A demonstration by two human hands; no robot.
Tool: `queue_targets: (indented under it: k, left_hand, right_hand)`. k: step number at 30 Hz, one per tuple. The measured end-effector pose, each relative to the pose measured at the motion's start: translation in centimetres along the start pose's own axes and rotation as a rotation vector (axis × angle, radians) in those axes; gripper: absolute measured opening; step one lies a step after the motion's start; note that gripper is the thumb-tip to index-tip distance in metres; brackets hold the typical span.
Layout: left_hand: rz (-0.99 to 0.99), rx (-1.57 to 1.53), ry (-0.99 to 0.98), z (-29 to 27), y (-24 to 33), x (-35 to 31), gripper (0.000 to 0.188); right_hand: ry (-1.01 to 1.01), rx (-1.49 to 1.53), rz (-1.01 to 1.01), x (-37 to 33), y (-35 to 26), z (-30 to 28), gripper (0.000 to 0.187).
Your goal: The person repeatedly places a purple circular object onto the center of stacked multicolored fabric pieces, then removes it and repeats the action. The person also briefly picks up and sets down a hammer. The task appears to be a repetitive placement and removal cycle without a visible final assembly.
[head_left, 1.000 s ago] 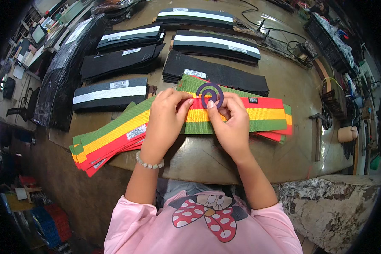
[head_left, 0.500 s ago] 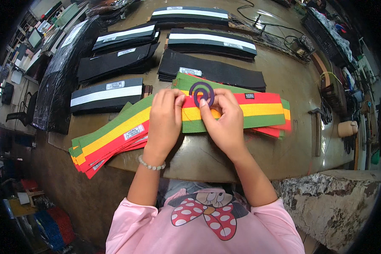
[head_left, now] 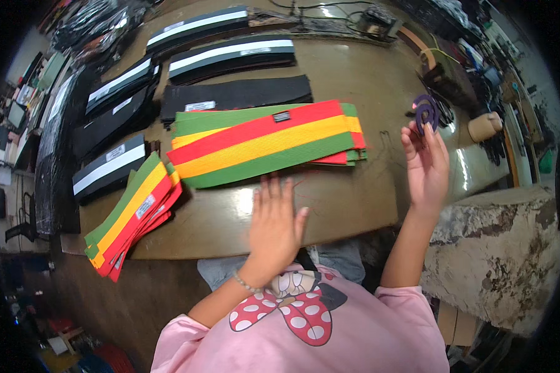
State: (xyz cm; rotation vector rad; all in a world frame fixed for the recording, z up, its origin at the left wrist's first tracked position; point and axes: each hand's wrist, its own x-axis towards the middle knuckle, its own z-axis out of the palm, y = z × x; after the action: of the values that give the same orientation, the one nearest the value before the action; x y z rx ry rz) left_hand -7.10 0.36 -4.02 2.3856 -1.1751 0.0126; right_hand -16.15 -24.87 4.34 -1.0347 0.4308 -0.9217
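My left hand lies flat near the front edge of the table, fingers spread, holding nothing. Its fingertips are just below a stack of red, yellow and green striped woven strips, whose top strip has a small dark label. Off to the right, my raised right hand pinches a dark purple spiral-shaped piece between thumb and fingers. Further left, a second fanned stack of the same striped strips overhangs the table's front edge.
Black strips and black strips with a white band lie in several stacks behind and left. A wrapped black bundle stands at the left edge. A tan cone and dark cables are on the right and far side.
My hands have parted from the striped strips. The right hand has carried the purple spiral piece to the right; the left has come down flat on the table. The view has shifted.
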Motion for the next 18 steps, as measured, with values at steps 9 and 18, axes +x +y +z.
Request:
queue_targets:
  k: [9,18]
  left_hand:
    - [0.665,-0.558,-0.323,10.2,17.2,9.2,0.072]
    - [0.339,0.002,0.145,-5.8,0.5,4.3,0.062]
  right_hand:
    - [0.033,-0.025,-0.172,-3.7,-3.7,-6.5,0.028]
    - [0.248,-0.155,-0.183,-3.4,0.1,-8.2,0.021]
